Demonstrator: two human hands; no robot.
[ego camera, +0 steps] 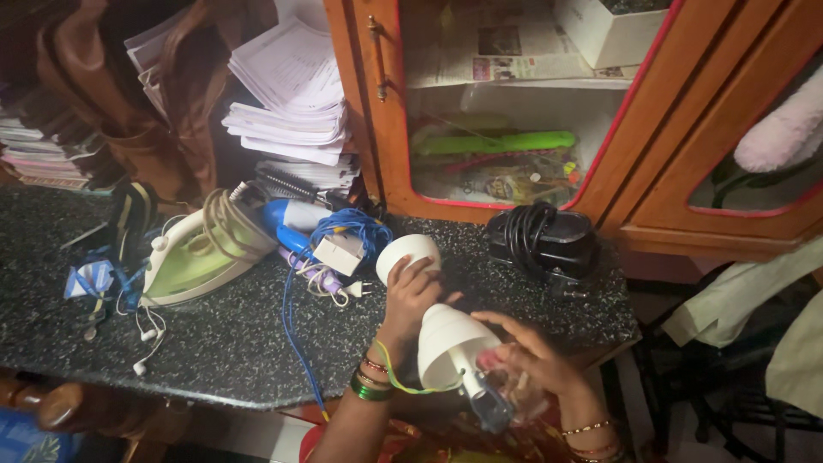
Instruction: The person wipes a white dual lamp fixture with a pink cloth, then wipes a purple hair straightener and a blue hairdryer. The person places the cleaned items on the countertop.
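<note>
My left hand grips a white rounded piece, like a bulb dome, at the front of the dark granite counter. My right hand holds a white cone-shaped bulb body with a blurred clear and blue part at its lower end. The two white parts are close together but apart. Bangles and a green-yellow thread circle my left wrist.
A green and white iron with its cord, tangled blue cables, white earphones and a black wound-cable adapter lie on the counter. Paper stacks stand behind. An orange glass-door cabinet rises at the back right.
</note>
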